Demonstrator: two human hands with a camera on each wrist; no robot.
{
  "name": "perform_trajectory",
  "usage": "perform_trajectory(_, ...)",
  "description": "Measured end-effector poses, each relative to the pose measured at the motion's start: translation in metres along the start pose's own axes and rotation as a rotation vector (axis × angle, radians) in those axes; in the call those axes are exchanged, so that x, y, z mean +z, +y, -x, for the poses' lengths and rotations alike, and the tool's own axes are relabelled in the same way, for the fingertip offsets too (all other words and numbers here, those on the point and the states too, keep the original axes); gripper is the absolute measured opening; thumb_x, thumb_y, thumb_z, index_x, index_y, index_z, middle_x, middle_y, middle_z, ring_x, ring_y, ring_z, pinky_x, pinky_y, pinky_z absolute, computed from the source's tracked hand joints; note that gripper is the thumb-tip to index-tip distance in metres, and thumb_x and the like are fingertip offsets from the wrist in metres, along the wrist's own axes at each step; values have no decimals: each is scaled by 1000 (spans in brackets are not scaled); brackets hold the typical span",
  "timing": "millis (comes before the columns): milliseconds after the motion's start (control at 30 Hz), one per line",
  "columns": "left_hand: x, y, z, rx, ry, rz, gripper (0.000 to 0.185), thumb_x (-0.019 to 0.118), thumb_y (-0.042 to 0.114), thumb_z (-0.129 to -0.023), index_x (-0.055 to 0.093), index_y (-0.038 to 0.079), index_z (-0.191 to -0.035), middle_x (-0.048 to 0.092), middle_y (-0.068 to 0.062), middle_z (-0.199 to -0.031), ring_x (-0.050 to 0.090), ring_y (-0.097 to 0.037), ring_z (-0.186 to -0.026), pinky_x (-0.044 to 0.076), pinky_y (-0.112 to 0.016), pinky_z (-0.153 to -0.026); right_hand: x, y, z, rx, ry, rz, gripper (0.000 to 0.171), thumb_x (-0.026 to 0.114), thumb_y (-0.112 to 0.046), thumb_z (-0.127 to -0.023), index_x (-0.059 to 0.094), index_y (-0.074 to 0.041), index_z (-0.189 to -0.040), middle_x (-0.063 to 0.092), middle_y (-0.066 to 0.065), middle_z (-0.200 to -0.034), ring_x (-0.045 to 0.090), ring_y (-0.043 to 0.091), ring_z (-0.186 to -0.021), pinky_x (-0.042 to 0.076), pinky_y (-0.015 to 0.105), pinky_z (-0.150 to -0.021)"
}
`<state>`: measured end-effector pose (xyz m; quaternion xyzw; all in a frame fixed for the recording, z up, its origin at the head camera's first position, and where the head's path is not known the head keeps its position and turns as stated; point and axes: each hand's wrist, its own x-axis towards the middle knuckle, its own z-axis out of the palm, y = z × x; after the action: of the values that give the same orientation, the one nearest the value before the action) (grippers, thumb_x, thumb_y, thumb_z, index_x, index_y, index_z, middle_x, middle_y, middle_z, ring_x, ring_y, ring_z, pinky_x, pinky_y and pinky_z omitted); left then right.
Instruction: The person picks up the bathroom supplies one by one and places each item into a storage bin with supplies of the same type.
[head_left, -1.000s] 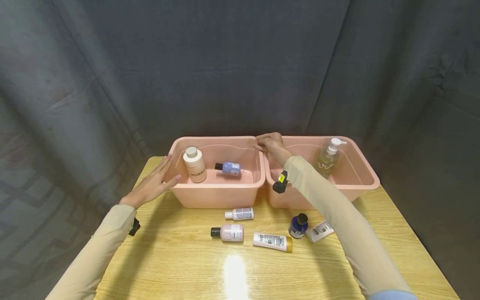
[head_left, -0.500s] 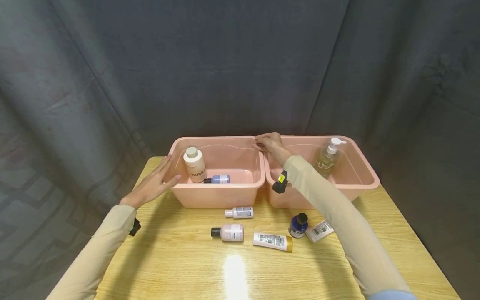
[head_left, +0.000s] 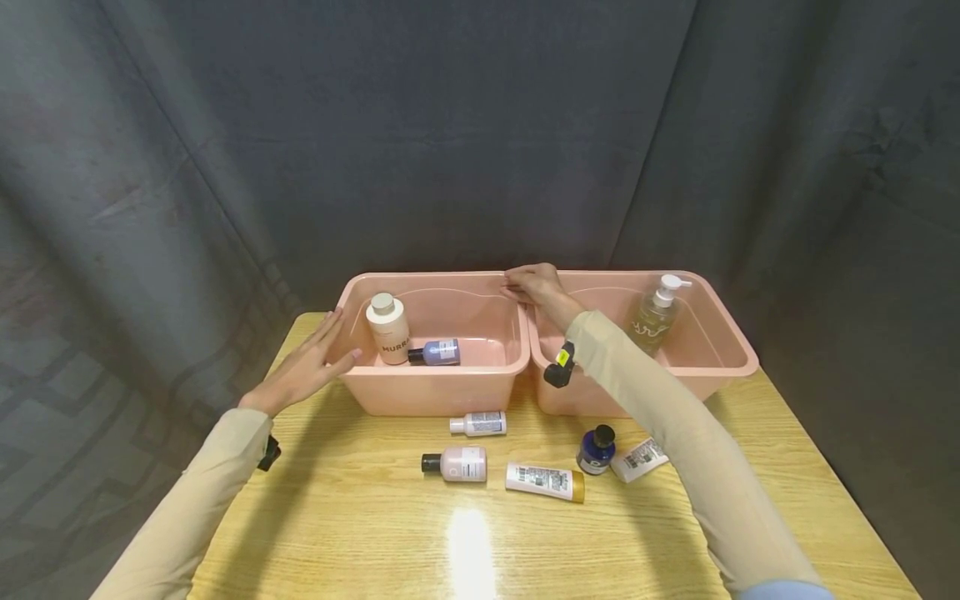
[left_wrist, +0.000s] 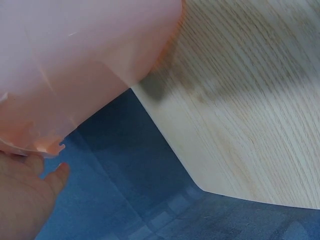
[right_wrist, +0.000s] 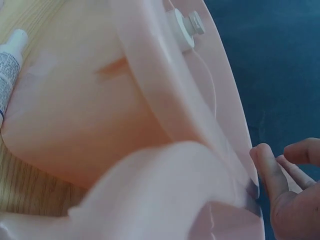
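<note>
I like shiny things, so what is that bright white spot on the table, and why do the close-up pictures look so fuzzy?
Head view: the spot is lamp glare on the wooden table. Left wrist view: the pink bin is too close, so it blurs. Right wrist view: the bin rim blurs too, beside the right hand.

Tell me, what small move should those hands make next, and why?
Probably let go of the left pink bin and reach for a bottle on the table. The left hand lies flat on its side and the right hand holds its far rim, while the white-capped bottle lies just outside.
</note>
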<state>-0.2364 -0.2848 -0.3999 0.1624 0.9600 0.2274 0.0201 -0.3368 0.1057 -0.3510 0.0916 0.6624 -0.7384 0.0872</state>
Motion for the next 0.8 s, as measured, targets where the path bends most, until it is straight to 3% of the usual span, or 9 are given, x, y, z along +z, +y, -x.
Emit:
perform_trajectory(333,0,0,0,1,-3,-3,85,46,57,-99,7,12,-160,-3,-4,-166,-2,-28,-151,17,-64,-113,3,-3,6,23,-18,-20,34,58,5,-96,56,14,-129,57,33,-128,65,33,-109,53,33,-90)
perform_trajectory(600,0,0,-1,0,-1,-4,87,46,60,-98,7,12,-160,-2,-4,-166,0,-29,-151,17,-63,-113,4,-3,12,35,-52,-6,35,58,4,-97,55,14,-130,57,33,-129,60,38,-116,51,36,-93)
perform_trajectory(800,0,0,-1,-2,-10,-7,87,46,59,-99,6,12,-160,-4,-4,-166,0,-30,-151,17,-65,-113,7,-2,13,24,-69,-24,36,57,5,-96,53,16,-130,58,33,-126,69,31,-102,52,35,-90)
